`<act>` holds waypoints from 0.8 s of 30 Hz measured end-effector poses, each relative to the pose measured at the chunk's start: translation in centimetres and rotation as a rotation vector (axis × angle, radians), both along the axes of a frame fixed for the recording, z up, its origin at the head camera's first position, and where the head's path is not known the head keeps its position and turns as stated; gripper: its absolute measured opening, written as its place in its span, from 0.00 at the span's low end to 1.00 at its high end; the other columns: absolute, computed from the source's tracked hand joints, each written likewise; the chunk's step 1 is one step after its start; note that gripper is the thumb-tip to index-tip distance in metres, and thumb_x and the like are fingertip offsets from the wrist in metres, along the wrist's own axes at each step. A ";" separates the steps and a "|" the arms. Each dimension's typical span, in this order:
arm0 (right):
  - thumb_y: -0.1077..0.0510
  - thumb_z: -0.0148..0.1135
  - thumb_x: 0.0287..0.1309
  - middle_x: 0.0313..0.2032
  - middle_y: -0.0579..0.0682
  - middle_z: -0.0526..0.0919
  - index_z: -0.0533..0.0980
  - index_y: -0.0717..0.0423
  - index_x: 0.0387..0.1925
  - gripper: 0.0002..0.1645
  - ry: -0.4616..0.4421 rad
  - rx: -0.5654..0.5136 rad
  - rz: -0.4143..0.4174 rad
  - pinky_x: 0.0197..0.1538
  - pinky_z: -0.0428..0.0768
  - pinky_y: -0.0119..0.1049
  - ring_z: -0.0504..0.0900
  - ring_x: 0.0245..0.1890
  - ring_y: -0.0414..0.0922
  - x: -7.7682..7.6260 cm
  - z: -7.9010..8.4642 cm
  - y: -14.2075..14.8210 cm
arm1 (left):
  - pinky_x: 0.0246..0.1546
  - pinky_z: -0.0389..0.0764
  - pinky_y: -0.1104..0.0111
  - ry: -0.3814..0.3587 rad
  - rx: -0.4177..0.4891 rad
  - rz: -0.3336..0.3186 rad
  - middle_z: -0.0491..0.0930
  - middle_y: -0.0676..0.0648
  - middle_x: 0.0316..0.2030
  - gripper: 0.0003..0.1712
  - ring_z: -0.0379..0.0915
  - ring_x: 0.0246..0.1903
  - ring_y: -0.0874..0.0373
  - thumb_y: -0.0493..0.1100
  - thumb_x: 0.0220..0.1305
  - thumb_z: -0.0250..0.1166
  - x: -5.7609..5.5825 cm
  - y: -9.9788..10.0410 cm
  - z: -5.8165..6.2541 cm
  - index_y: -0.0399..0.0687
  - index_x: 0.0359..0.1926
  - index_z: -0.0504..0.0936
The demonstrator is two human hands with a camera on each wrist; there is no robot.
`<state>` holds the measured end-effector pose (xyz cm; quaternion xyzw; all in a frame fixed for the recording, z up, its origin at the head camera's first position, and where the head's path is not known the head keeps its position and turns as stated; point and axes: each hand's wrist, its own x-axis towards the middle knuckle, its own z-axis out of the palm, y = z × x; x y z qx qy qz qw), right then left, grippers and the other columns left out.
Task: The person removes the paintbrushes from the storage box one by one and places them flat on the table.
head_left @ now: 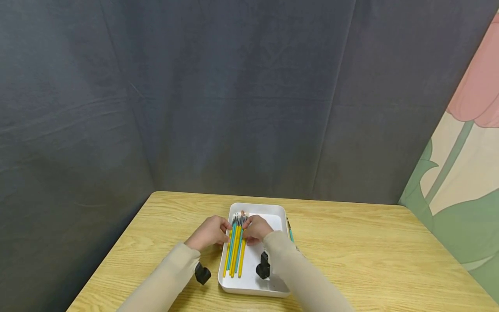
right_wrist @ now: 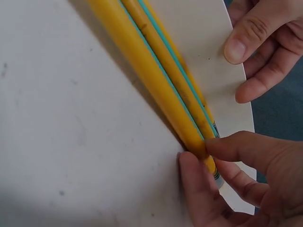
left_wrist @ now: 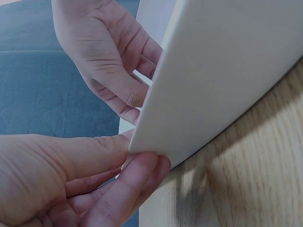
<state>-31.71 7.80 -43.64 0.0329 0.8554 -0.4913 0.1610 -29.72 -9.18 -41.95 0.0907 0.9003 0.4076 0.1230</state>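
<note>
A white tray (head_left: 281, 212) lies lengthwise on the table, with several paintbrushes (head_left: 235, 249) side by side along its left half. Their handles are yellow or teal, and the bristle ends point away from me. My left hand (head_left: 210, 232) pinches the tray's left wall, the thumb at the rim and the fingers outside, as the left wrist view shows. Inside the tray, my right hand (head_left: 257, 229) pinches the rightmost yellow paintbrush (right_wrist: 156, 82) near its metal ferrule, between thumb and fingers. My right fingers partly cover the bristle ends.
Just outside the tray's right wall lies a teal-handled paintbrush (head_left: 290, 232), partly hidden by my right sleeve. Wood-grain table (head_left: 370, 251) surrounds the tray. A dark curtain (head_left: 241, 108) hangs behind the table's far edge, and a painted flower wall (head_left: 464, 173) stands at right.
</note>
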 end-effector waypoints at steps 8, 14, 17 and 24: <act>0.75 0.65 0.43 0.20 0.50 0.71 0.74 0.62 0.30 0.13 -0.001 0.057 -0.003 0.24 0.83 0.36 0.71 0.15 0.41 -0.2 0.4 -0.2 | 0.27 0.79 0.70 -0.008 -0.009 0.011 0.75 0.45 0.31 0.16 0.72 0.26 0.57 0.28 0.50 0.71 -0.1 0.0 0.2 0.35 0.43 0.81; 0.75 0.69 0.41 0.21 0.51 0.72 0.73 0.60 0.27 0.14 0.011 0.099 0.009 0.23 0.82 0.36 0.72 0.15 0.43 -0.7 0.0 -0.4 | 0.27 0.79 0.69 -0.007 -0.004 0.007 0.75 0.45 0.31 0.16 0.72 0.26 0.57 0.27 0.50 0.71 -0.1 0.0 0.2 0.35 0.42 0.80; 0.75 0.69 0.42 0.22 0.52 0.73 0.73 0.61 0.28 0.14 0.007 0.095 0.006 0.24 0.83 0.37 0.74 0.17 0.44 -0.6 0.1 -0.4 | 0.27 0.79 0.70 -0.009 -0.008 0.006 0.75 0.44 0.31 0.16 0.72 0.26 0.57 0.27 0.50 0.71 0.0 0.0 0.1 0.35 0.42 0.80; 0.74 0.67 0.46 0.22 0.53 0.75 0.76 0.63 0.34 0.12 -0.044 0.026 -0.006 0.26 0.83 0.36 0.76 0.16 0.43 -0.2 0.4 0.3 | 0.26 0.78 0.70 -0.012 -0.012 0.005 0.75 0.43 0.32 0.16 0.72 0.26 0.57 0.28 0.50 0.71 0.0 0.1 0.0 0.36 0.42 0.80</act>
